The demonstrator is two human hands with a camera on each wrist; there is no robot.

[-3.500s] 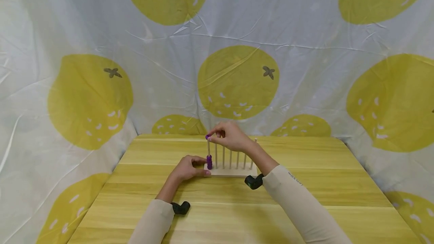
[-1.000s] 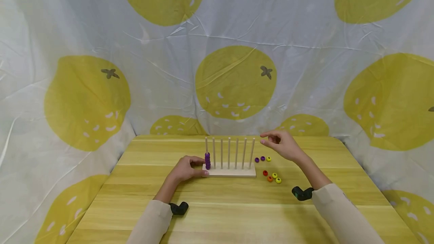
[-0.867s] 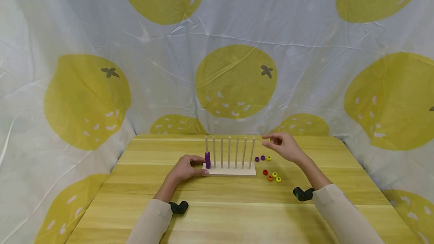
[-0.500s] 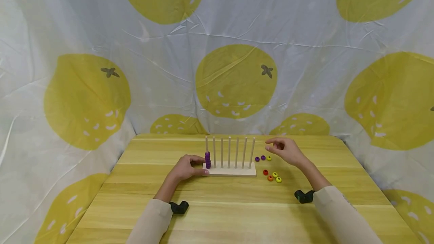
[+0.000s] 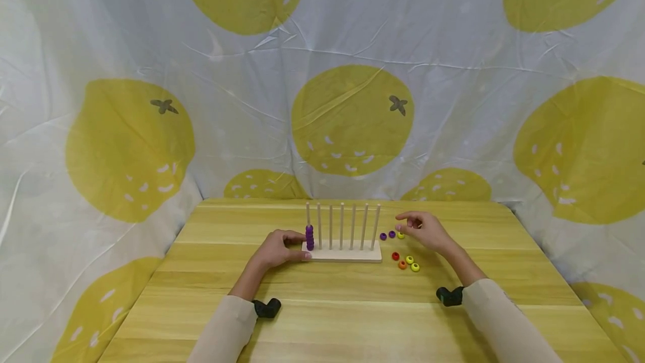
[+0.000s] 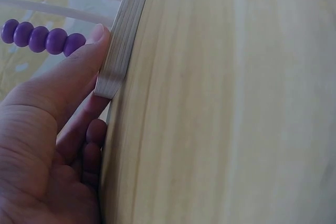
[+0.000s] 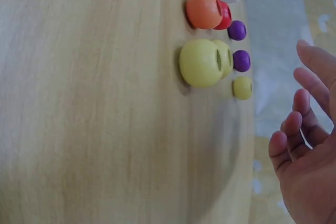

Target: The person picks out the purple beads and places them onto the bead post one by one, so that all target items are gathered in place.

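A pale wooden bead stand [image 5: 347,253] with a row of upright pegs sits on the table. Its leftmost peg carries a stack of several purple beads [image 5: 309,238]. My left hand [image 5: 274,250] grips the left end of the base, thumb [image 6: 79,69] on the front edge and fingers behind. My right hand [image 5: 427,232], fingers loosely bent and holding nothing, hovers just above a yellow bead [image 5: 401,235]. Beside that lie two purple beads [image 5: 387,235]. Nearer the front are a red bead [image 5: 395,256], an orange bead [image 5: 402,265] and two yellow beads [image 5: 412,264].
The wooden table [image 5: 322,318] runs back to a white curtain [image 5: 242,99] printed with large yellow fruit. The other pegs [image 5: 342,228] stand bare. Black wrist cameras [image 5: 267,308] sit below both hands.
My right hand released a purple bead onto the leftmost peg, making the stack taller. It then moved right, and in the last second lowered toward the loose beads. My left hand stayed put.
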